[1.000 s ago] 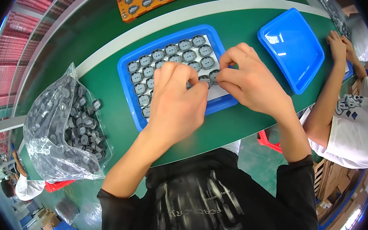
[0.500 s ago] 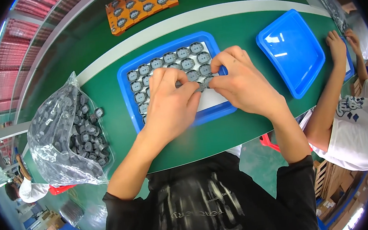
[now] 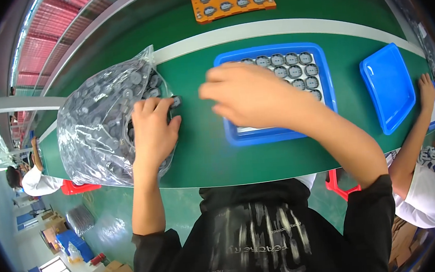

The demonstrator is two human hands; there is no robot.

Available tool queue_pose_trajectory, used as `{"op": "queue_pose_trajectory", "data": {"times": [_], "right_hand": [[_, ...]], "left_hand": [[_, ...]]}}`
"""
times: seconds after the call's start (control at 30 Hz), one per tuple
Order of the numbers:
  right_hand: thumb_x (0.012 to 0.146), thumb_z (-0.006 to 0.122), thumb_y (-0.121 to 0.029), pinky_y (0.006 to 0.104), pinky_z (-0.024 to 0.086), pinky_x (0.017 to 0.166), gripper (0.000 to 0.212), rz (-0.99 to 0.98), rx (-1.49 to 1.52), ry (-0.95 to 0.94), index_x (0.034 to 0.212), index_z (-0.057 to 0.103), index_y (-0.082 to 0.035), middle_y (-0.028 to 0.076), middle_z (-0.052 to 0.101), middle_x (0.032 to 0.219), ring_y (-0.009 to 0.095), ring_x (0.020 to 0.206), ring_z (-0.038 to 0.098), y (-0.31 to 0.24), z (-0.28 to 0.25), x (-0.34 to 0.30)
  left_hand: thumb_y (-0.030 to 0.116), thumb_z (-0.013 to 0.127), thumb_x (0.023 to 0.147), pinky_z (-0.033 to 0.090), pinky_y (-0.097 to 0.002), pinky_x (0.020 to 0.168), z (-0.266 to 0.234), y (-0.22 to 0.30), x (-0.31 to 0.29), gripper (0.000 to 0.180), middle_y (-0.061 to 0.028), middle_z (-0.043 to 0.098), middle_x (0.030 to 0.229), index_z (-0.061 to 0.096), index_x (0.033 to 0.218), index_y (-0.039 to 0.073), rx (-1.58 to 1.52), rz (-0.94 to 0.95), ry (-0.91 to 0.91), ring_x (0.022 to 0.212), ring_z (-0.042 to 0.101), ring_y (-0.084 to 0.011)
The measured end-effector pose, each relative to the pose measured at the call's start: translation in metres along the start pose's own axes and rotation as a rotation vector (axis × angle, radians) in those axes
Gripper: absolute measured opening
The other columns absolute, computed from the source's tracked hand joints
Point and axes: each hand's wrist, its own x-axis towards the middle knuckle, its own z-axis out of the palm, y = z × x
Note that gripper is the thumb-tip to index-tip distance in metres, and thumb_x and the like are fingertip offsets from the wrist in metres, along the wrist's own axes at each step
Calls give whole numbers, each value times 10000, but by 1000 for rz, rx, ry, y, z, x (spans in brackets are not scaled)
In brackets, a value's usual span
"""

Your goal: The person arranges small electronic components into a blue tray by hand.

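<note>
Grey parts (image 3: 154, 82) lie in a clear plastic bag (image 3: 94, 125) on the left of the tabletop (image 3: 204, 162); the bag's open side faces right, toward a blue tray (image 3: 268, 135). The left hand (image 3: 153, 128) is the nearer one, over that open side, fingers bent down among the parts. Its thumb stands off the forefinger; whether the fingers grip anything cannot be told. One loose part (image 3: 176, 101) sits just beside the forefinger.

The right hand (image 3: 250, 95) is well apart from the left, above the tray's left portion, hiding some of the contents. Its fingers point left, toward the bag, past the tray's left rim. Thumb and fingers are parted, with nothing visible between them.

The tray's long axis runs left to right; further grey parts stand there in rows on a white sheet. Bare tabletop separates bag and tray.
</note>
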Motion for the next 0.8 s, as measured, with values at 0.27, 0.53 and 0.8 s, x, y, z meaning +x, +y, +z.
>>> {"op": "queue_pose_trajectory", "data": {"times": [0.27,0.53,0.8], "right_hand": [[862,637,-136,478,561,793,145,-32,-27,-118,967,650,-36,132,631,1038,357,960,666,7,67,86],[855,640,-70,448,512,900,109,100,-41,43,959,646,-37,130,629,1022,355,1035,603,8,7,17],[828,678,-75,454,500,902,252,11,-293,-298,1079,695,-73,106,646,1092,308,1056,611,-5,39,53]], "left_hand": [[4,694,775,447,-463,898,15,-10,1,281,-118,639,976,703,1054,37,2,85,109,991,577,-335],[-70,643,789,483,-476,989,23,25,-9,499,-192,652,1070,613,1282,0,-174,360,72,1153,609,-384],[-105,622,812,494,-457,1021,31,31,-35,408,-205,623,1261,651,1211,-22,-395,149,148,1206,597,-390]]}}
